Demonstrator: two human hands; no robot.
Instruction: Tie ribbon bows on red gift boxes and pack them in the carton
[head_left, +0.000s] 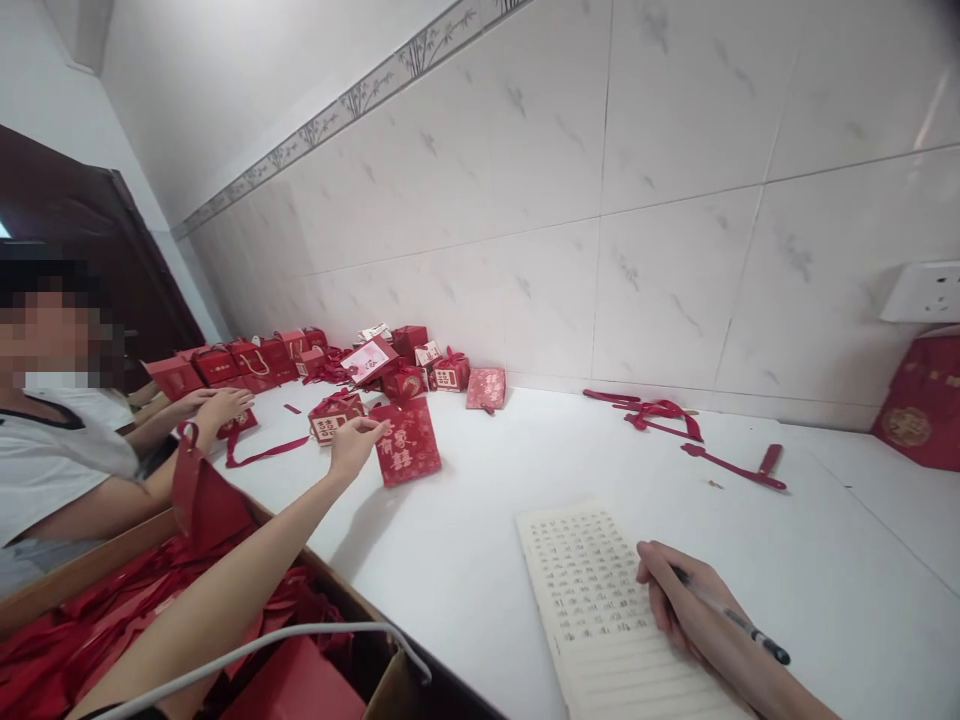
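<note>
My left hand pinches the top left edge of a red printed card with pale lettering, held upright just above the white table. Close behind that hand sits a small red gift box with a ribbon on top. On the right, my right hand is closed around a black-and-clear pen. It rests on an open lined notebook, whose upper part is covered in rows of handwriting; the pen's tip is hidden by the fingers.
Red gift boxes and bags stand along the wall. Loose red ribbons lie on the table. A carton of red items fills the lower left. Beside it, a person handles a red box.
</note>
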